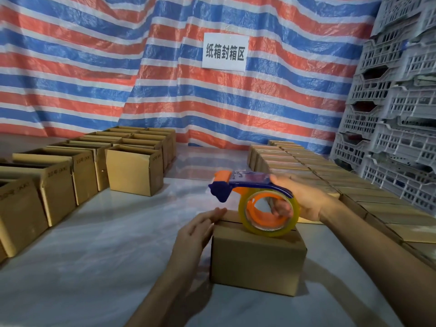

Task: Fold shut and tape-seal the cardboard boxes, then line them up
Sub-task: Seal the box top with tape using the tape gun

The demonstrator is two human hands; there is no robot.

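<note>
A plain brown box [257, 253] is sitting on the pale surface [106, 244] just ahead of the person, in the middle of the view. Its flaps are lying folded down, with a dark seam showing along the top. No tape is showing on its front face.

The left hand [198, 230] is pressing flat against the box's upper left edge, fingers straight and together. The right hand [304, 199] is gripping a blue and orange dispenser [250, 179] above the box, its fingers curling through the orange core of the yellowish roll [266, 228]. The blue nose is pointing left, in the air past the box's far left corner.

Bare surface is lying open to the left of the box and in front of it, and a lane is running back to the striped tarp [94, 67]. Open boxes [134, 168] are standing in rows on the left, well apart. Sealed boxes [306, 166] are lining the right side, near the right forearm, with grey crates [396, 114] stacked behind them.

The roll is hiding much of the box top, so whether it is touching the cardboard cannot be told. The dispenser's nose is blurring. A white sign [225, 51] is hanging on the tarp.
</note>
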